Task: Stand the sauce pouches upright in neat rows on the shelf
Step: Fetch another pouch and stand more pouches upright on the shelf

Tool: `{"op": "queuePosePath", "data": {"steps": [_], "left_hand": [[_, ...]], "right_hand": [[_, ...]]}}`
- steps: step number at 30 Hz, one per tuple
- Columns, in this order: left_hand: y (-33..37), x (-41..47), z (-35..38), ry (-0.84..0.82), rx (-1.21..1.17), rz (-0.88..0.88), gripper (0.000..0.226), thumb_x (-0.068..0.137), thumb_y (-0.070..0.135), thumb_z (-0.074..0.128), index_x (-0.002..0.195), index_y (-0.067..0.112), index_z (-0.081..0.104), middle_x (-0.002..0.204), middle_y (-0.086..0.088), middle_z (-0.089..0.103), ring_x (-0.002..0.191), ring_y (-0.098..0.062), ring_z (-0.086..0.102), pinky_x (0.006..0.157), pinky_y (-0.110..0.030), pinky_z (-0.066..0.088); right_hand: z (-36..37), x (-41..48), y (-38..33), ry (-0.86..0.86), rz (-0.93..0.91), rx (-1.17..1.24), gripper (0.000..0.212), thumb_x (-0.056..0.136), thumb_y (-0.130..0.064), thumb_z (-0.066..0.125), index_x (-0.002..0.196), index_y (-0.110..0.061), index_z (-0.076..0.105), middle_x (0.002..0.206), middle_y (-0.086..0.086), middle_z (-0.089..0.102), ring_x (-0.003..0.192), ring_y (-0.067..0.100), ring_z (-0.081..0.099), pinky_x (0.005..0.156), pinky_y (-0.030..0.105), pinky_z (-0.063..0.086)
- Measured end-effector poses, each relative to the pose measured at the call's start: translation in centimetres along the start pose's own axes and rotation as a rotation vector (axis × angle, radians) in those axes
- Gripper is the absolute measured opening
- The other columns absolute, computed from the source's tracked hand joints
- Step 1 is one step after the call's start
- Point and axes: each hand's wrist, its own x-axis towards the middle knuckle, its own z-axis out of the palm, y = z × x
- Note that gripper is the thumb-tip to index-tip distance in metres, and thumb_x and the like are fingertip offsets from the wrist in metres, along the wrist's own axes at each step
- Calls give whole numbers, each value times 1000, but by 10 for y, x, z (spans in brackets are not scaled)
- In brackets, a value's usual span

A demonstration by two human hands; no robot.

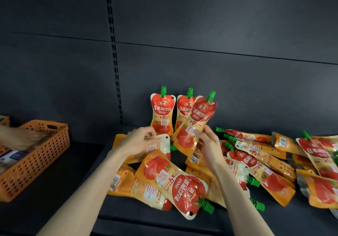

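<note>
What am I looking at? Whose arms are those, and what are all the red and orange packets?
There's no machine here. A person wears a camera on their head, so the one picture shows what they see, looking down at their own arms. In front is a dark shelf. Two sauce pouches already stand at the back. The right hand holds a tilted pouch beside them, ready to stand it up. The left hand touches a flat pouch. Many more lie in a pile. The orange basket sits on the left.
</note>
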Motion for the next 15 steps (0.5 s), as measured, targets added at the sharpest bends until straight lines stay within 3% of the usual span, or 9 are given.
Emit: {"op": "queuePosePath", "data": {"steps": [4,7,10,15], "left_hand": [[-1,-6,-13,194,-93,79,12,86,36,61,83,25,59,81,10,69,82,-5,66,85,-44,50],[0,-11,-19,327,-211,114,2,90,28,58,89,27,58,87,5,68,85,-12,65,78,-41,52],[8,-14,-27,447,-411,166,15,95,21,51,108,27,56,97,-3,65,92,-20,63,74,-30,51],[41,-14,-16,436,-683,205,31,99,23,41,120,44,49,103,6,66,91,-8,66,72,-22,54]], "right_hand": [[3,6,-19,5,-61,152,27,93,-9,49,112,-24,61,106,-1,71,99,19,67,83,35,52],[8,10,-27,28,-78,250,25,94,-11,48,114,-22,59,103,-3,71,96,14,68,80,32,52],[12,12,-27,41,-90,189,26,94,-20,51,118,-24,57,103,-5,71,96,11,68,81,31,52],[34,14,-14,-58,-90,23,32,91,-25,57,123,-21,52,104,-3,70,90,8,69,69,19,53]]}}
